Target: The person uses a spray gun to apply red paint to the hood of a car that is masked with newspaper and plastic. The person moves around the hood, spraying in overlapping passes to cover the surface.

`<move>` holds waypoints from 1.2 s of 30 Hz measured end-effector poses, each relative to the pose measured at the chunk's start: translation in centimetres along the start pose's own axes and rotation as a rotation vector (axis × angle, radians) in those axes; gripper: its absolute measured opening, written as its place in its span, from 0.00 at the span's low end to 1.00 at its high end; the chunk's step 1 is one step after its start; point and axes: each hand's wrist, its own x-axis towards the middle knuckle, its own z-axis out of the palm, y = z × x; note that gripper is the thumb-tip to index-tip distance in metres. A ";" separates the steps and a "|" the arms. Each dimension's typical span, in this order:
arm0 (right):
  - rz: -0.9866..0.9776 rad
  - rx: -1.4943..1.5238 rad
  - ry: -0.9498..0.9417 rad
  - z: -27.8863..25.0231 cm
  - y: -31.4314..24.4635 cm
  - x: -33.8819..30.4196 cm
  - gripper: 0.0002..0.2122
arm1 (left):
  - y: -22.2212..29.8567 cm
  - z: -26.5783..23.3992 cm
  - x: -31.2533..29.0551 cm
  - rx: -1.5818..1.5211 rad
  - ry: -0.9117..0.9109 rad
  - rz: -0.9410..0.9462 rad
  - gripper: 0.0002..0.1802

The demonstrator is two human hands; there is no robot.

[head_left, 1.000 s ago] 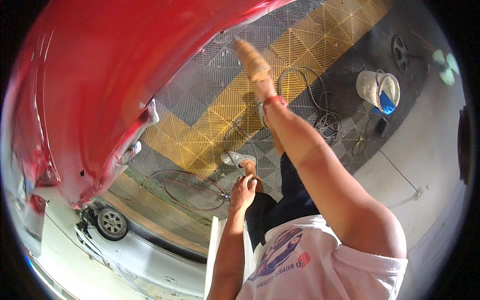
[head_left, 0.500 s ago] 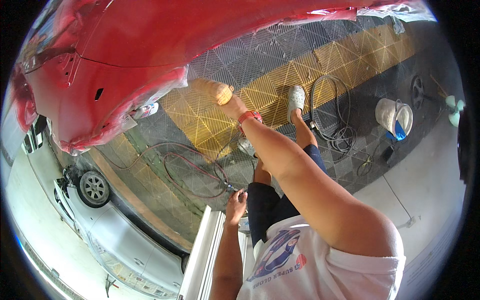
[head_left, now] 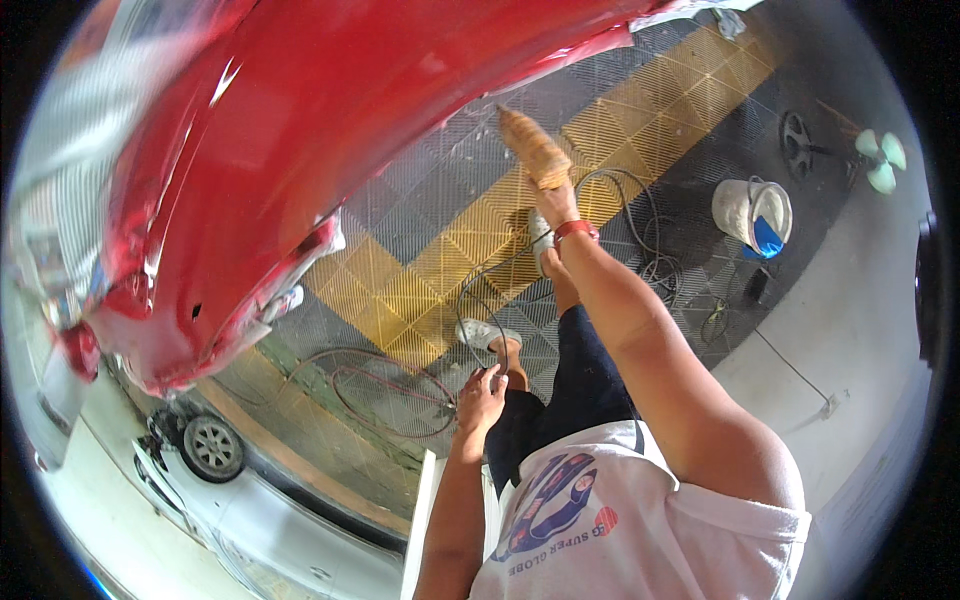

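Observation:
My right hand [head_left: 558, 198], with a red watch [head_left: 576, 231] at its wrist, is stretched out over the tiled floor, closed around a crumpled tan-orange cloth [head_left: 537, 150]. The cloth's far end narrows to a tip, apart from the red car body panel [head_left: 330, 110] in this view. My left hand [head_left: 480, 402] hangs low by my dark shorts, its fingers loosely spread. A thin black cable [head_left: 462, 312] loops past its fingertips; whether they touch is unclear.
Masking film [head_left: 60, 200] covers parts beside the red panel. A silver car [head_left: 290, 530] stands lower left. Hoses [head_left: 390, 395] coil across the grey and yellow floor tiles [head_left: 410, 300]. A white bucket [head_left: 738, 212], a dark wheel-shaped base [head_left: 797, 145] and a pale-green fan [head_left: 881, 160] stand right.
My right hand and the cloth have swung right, away from the red panel's edge. My left hand's fingers have loosened from a curl. The whole view has turned.

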 end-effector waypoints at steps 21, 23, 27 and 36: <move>0.176 0.102 0.419 -22.5 -12.1 15.7 0.21 | 13.9 -4.9 5.0 0.030 -0.063 0.165 0.24; -0.038 -0.111 0.301 -18.9 -10.2 12.6 0.20 | 9.5 -3.7 3.1 0.022 -0.051 0.140 0.25; -0.089 -0.203 0.087 -6.9 -12.1 1.0 0.19 | 2.1 -2.2 -2.7 -0.018 -0.014 0.006 0.24; 0.147 -0.207 -0.432 15.1 -17.8 -21.3 0.27 | -16.1 4.5 -16.9 -0.173 0.241 -0.259 0.25</move>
